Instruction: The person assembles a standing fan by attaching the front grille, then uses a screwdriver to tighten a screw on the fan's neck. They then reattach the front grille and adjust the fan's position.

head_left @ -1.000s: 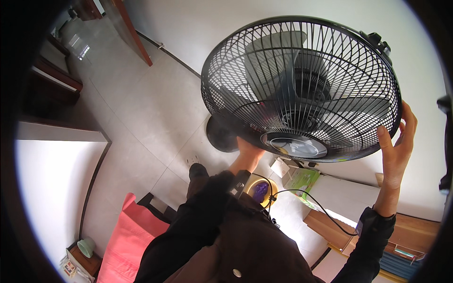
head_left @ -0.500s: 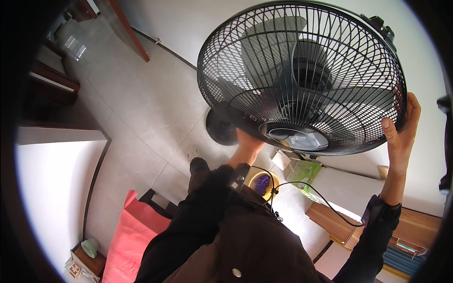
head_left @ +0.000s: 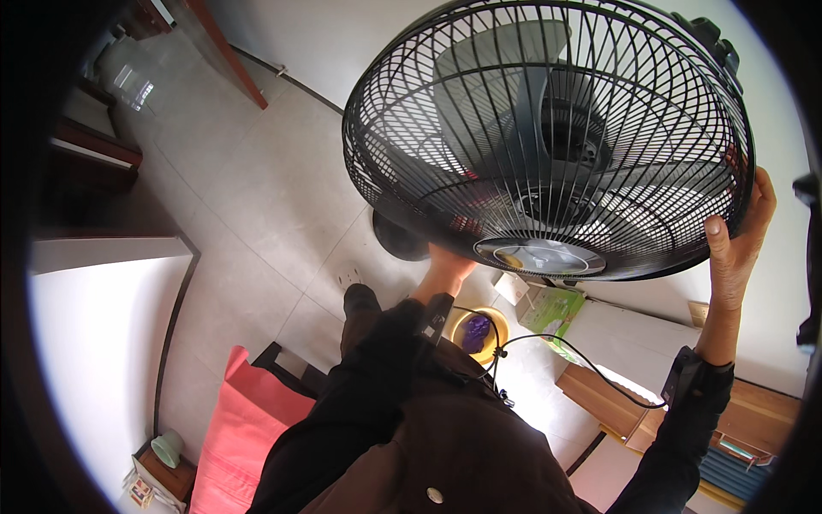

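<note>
A large black electric fan [head_left: 541, 259] with a wire cage fills the upper right, its face tilted up toward me. Grey blades show through the bars. My right hand [head_left: 738, 248] is closed on the right rim of the cage, thumb in front and fingers around the edge. My left hand [head_left: 447, 267] reaches under the lower left of the cage, where its fingers are hidden, so I cannot tell its grip. A round black base [head_left: 398, 237] shows on the floor past that hand, partly covered by the cage.
A yellow basin [head_left: 501, 330] with a purple thing in it stands on the tiled floor [head_left: 248, 197]. Nearby are a green box [head_left: 552, 310] and wooden shelving [head_left: 591, 398]. Pink cloth [head_left: 240, 428] lies at lower left. A black cable [head_left: 591, 364] runs between my wrists.
The fan head has come a little nearer and appears larger, covering more of the base. My right hand has moved slightly rightward with the rim; the left has barely moved.
</note>
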A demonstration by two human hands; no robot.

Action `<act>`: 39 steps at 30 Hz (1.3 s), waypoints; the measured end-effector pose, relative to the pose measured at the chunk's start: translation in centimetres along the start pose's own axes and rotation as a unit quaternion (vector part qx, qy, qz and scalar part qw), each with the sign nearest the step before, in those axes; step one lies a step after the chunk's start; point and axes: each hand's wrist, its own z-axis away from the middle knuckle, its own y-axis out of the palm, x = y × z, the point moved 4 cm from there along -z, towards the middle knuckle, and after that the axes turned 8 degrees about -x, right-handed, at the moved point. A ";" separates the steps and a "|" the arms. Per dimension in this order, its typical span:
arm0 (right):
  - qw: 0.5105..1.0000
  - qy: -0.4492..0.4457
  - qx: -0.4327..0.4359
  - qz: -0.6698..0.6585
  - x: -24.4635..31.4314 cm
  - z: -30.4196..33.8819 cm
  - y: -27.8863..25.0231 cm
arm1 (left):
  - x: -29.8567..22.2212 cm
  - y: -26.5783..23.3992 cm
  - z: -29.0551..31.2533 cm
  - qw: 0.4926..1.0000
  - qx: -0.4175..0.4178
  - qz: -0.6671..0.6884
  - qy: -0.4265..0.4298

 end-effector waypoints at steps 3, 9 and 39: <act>1.000 0.011 -0.008 -0.014 -0.2 0.1 -0.2 | -0.7 0.0 -0.3 0.944 -0.024 -0.267 0.193; 1.000 0.007 -0.009 -0.014 -0.5 0.2 -0.5 | 1.5 1.1 -0.6 0.846 -0.055 -0.427 0.313; 0.998 -0.050 0.036 0.030 1.1 0.2 -0.3 | 5.0 2.8 0.1 0.839 -0.121 -0.370 0.380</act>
